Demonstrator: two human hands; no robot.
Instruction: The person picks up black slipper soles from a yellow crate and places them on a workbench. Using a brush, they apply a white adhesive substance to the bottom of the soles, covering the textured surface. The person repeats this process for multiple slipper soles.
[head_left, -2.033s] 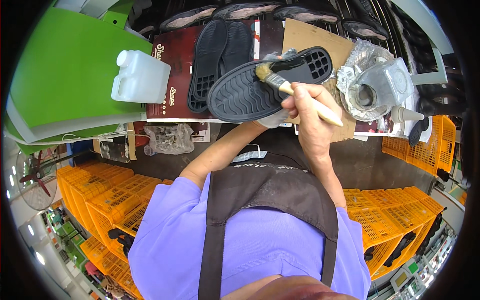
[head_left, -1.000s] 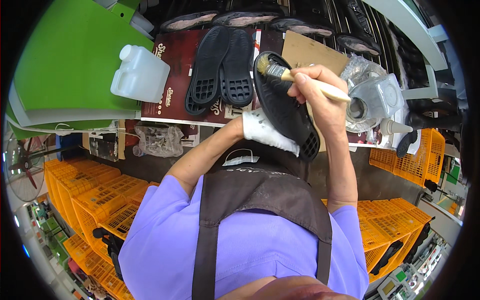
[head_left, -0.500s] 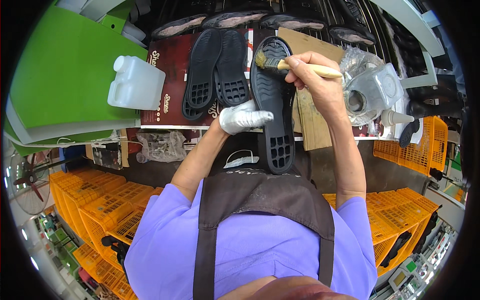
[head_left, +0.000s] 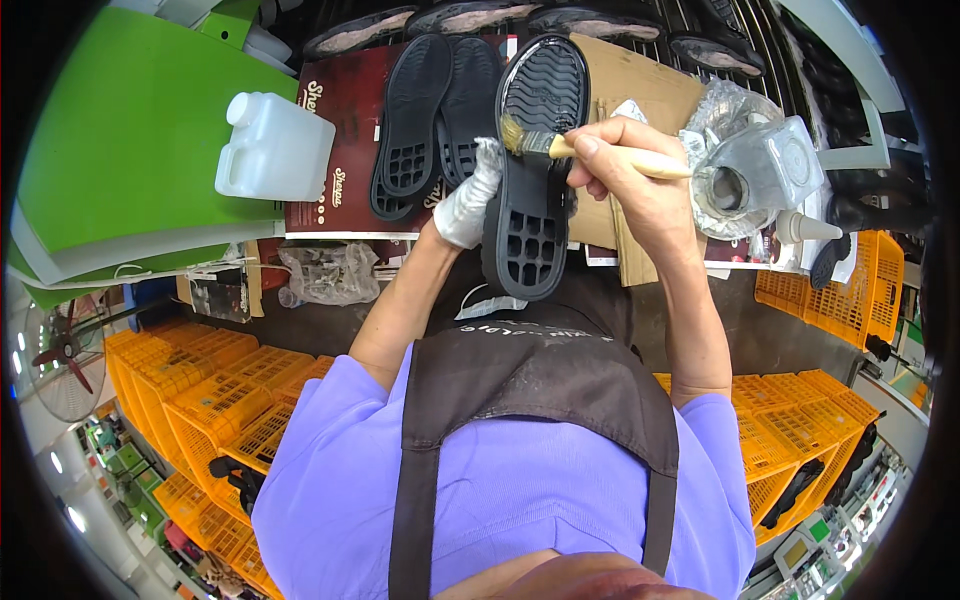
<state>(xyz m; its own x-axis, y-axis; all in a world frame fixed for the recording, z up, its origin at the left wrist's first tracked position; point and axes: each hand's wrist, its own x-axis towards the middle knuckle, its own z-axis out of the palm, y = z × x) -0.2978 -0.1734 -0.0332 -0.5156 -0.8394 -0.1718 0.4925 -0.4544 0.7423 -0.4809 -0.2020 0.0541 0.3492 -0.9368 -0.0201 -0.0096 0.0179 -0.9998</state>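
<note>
A black rubber shoe sole (head_left: 524,195), wavy ridges at its far end and square cells at its near end, is held lengthwise in front of me. My left hand (head_left: 466,205), in a white glove, grips its left edge; some of its fingers are hidden behind the sole. In my bare right hand (head_left: 632,185) is a brush (head_left: 540,144) with a pale handle, its yellowish bristles touching the sole's left side around the middle. Left of it, several more black soles (head_left: 414,105) lie overlapped on a dark red cardboard sheet (head_left: 335,130).
A white plastic jug (head_left: 278,150) stands at the left by a green surface (head_left: 140,130). On the right are a clear plastic container (head_left: 755,170) in crumpled film and a nozzle bottle (head_left: 805,228). Black shoe parts (head_left: 590,20) line the far rack. Orange crates (head_left: 215,390) are stacked behind me.
The brush has moved down the sole from its far end toward the middle. The sole has shifted slightly up and left, and my left thumb now points up along its edge.
</note>
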